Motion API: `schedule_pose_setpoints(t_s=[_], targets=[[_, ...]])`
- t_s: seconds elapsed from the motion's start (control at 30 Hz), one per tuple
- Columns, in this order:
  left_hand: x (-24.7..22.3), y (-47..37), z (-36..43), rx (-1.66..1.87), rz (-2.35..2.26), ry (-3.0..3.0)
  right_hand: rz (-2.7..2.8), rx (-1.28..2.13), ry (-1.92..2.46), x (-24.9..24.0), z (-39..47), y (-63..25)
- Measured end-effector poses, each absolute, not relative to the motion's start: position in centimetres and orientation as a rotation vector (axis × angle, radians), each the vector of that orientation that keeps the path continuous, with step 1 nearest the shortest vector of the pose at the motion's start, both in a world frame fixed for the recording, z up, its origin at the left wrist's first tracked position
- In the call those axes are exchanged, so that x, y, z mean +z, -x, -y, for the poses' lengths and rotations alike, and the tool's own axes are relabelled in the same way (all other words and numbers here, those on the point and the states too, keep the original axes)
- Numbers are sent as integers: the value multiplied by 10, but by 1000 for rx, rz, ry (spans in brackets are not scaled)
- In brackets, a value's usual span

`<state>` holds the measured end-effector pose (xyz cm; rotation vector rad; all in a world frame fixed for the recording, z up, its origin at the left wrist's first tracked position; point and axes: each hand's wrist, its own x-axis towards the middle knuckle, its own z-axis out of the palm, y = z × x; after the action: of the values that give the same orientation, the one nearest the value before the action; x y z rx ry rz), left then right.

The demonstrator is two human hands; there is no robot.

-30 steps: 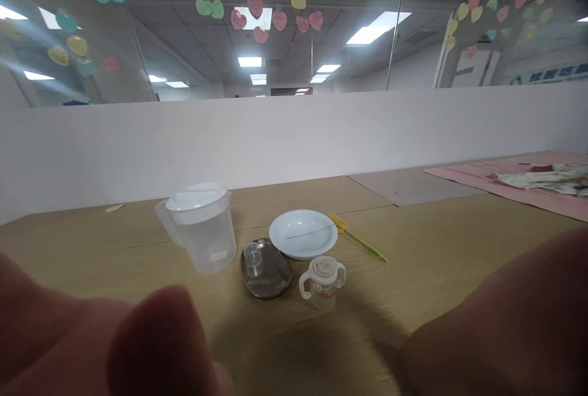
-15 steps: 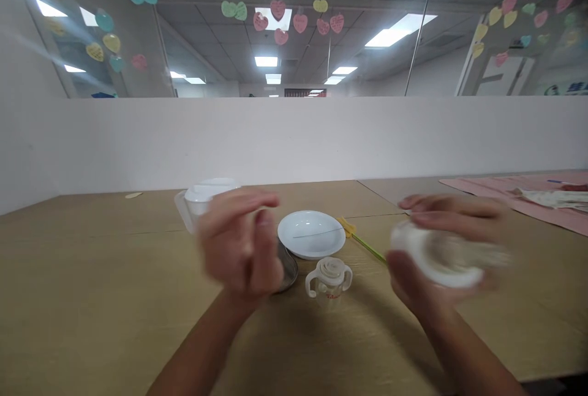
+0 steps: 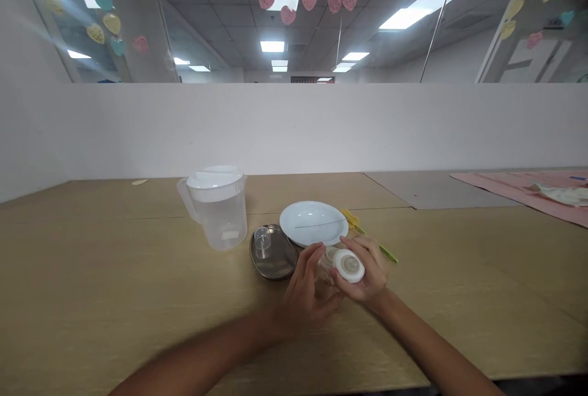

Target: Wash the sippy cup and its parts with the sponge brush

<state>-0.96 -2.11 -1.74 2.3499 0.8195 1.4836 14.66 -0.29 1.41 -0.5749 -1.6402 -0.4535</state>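
My left hand (image 3: 307, 291) and my right hand (image 3: 371, 273) meet at the middle of the wooden table (image 3: 114, 273). The left hand's fingers wrap a small clear baby cup (image 3: 327, 259), which is mostly hidden between the hands. Held against the cup's top in my right hand is a white round lid (image 3: 349, 265) with a beige centre. Just behind the hands sits a white bowl (image 3: 313, 227). To their left lies an oval metal dish (image 3: 275, 259) with a small clear cap (image 3: 263, 240) standing in it.
A clear plastic pitcher (image 3: 217, 211) with a white lid stands at the left of the dish. A yellow-green brush (image 3: 370, 242) lies to the right of the bowl. A pink cloth (image 3: 523, 186) covers the far right. A white partition (image 3: 294, 127) runs behind the table.
My hands were spread apart, the right one carrying the white lid. They have come together over the baby cup, and the left hand has closed on it. The view tilted slightly down.
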Motion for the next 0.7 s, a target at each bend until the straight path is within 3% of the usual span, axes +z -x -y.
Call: schedule_pose_setpoints(t_s=[0.7], targets=[[-11,11,14,1367,-851,-2221,1752,-30,728,-2,-12,-144]])
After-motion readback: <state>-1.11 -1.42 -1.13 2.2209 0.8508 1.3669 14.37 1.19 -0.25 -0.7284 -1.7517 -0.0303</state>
